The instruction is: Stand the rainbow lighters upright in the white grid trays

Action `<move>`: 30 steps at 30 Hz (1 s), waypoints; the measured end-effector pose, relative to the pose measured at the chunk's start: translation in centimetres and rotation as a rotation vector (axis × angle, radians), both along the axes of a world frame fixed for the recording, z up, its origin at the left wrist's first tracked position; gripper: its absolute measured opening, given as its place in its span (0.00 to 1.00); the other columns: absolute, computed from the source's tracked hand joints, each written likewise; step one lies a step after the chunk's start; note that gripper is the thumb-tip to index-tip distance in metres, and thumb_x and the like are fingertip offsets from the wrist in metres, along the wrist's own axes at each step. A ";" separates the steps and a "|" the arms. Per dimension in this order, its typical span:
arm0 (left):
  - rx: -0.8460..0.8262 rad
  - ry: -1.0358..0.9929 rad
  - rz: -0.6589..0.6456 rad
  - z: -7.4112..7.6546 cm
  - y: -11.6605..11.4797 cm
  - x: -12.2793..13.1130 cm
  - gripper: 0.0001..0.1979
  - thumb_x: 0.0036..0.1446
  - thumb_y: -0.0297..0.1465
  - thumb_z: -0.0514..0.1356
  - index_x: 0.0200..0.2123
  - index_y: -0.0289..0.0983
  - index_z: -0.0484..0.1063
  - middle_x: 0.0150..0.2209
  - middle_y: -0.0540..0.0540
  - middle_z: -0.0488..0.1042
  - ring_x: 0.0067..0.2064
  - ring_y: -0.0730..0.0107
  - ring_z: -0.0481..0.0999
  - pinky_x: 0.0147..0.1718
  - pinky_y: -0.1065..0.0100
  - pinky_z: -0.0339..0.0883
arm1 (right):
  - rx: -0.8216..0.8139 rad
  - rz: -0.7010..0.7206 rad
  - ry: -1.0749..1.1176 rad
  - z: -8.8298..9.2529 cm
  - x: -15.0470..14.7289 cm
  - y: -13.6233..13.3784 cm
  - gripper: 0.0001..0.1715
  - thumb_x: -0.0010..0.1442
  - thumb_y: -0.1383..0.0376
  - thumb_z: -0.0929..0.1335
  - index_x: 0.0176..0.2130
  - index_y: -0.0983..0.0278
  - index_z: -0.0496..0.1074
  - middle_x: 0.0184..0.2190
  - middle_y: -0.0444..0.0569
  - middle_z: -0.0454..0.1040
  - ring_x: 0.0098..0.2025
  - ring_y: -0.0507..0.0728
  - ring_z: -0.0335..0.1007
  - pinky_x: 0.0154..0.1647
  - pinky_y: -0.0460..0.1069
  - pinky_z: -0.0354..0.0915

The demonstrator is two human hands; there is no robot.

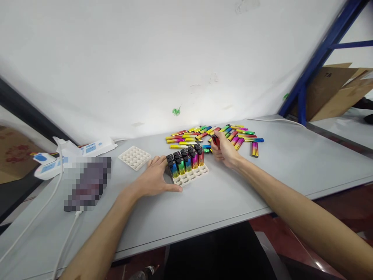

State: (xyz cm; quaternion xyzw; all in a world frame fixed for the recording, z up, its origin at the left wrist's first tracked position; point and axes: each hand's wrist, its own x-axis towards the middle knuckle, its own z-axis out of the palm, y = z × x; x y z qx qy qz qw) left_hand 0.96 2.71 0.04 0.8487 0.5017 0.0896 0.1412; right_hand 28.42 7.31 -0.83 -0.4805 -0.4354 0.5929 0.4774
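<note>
A pale moulded tray (190, 178) holds several upright lighters (188, 162) with black tops and shiny rainbow bodies; its front row of slots holds none. My left hand (155, 177) grips the tray's left side, with the thumb along the front edge and the fingers towards the back corner. Right of the tray, my right hand (223, 149) is closed round a lighter (216, 140), whose black and red end shows while the fingers hide the rest. Behind both hands lies a loose pile of lighters (190, 136) in mixed metallic colours.
A second moulded tray (134, 157) lies to the left. Farther left are a power strip (96, 147) with plugs, a pixelated dark object (90, 182) and a white cable (68, 237). A white wall (145, 77) stands behind the grey table (291, 163). Cardboard boxes (332, 89) stand right.
</note>
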 end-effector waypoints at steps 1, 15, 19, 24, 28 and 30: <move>-0.003 0.005 -0.005 0.0 0.0 0.0 0.41 0.40 0.60 0.67 0.52 0.40 0.68 0.48 0.43 0.69 0.52 0.46 0.66 0.56 0.48 0.57 | -0.006 -0.010 -0.001 0.0 -0.1 0.0 0.32 0.64 0.43 0.58 0.19 0.59 0.49 0.14 0.36 0.42 0.15 0.47 0.32 0.16 0.46 0.34; -0.022 0.021 0.001 0.1 -0.1 0.0 0.40 0.40 0.60 0.67 0.50 0.40 0.68 0.47 0.43 0.70 0.52 0.47 0.65 0.56 0.49 0.57 | -0.037 0.016 0.009 0.3 -0.4 -0.5 0.33 0.64 0.42 0.58 0.20 0.60 0.50 0.14 0.35 0.40 0.16 0.47 0.30 0.15 0.45 0.34; -0.007 0.022 0.000 0.0 0.1 -0.1 0.39 0.39 0.61 0.67 0.47 0.40 0.69 0.45 0.44 0.70 0.50 0.48 0.66 0.54 0.50 0.58 | -0.025 0.021 -0.005 0.4 -0.5 -0.5 0.30 0.66 0.46 0.57 0.20 0.59 0.49 0.13 0.37 0.41 0.16 0.47 0.29 0.15 0.45 0.34; 0.014 0.016 -0.004 -0.1 0.1 -0.1 0.38 0.39 0.61 0.67 0.47 0.41 0.70 0.44 0.44 0.70 0.50 0.48 0.67 0.52 0.52 0.60 | -0.031 0.015 -0.031 0.2 -0.6 -0.5 0.31 0.65 0.43 0.57 0.21 0.59 0.50 0.14 0.36 0.42 0.17 0.47 0.30 0.16 0.46 0.34; 0.011 0.025 0.003 0.0 0.0 0.0 0.37 0.41 0.60 0.67 0.47 0.40 0.69 0.45 0.44 0.70 0.50 0.48 0.66 0.53 0.52 0.59 | 0.019 -0.010 -0.102 -0.1 -0.8 -0.7 0.32 0.65 0.40 0.56 0.24 0.60 0.60 0.16 0.37 0.48 0.17 0.48 0.38 0.18 0.46 0.41; 0.010 0.016 0.003 0.0 -0.1 0.1 0.38 0.42 0.58 0.67 0.49 0.40 0.69 0.46 0.44 0.70 0.51 0.48 0.66 0.54 0.52 0.59 | 0.151 -0.020 -0.204 -0.1 -0.7 -1.0 0.31 0.66 0.42 0.56 0.28 0.61 0.66 0.19 0.40 0.56 0.19 0.50 0.50 0.22 0.47 0.51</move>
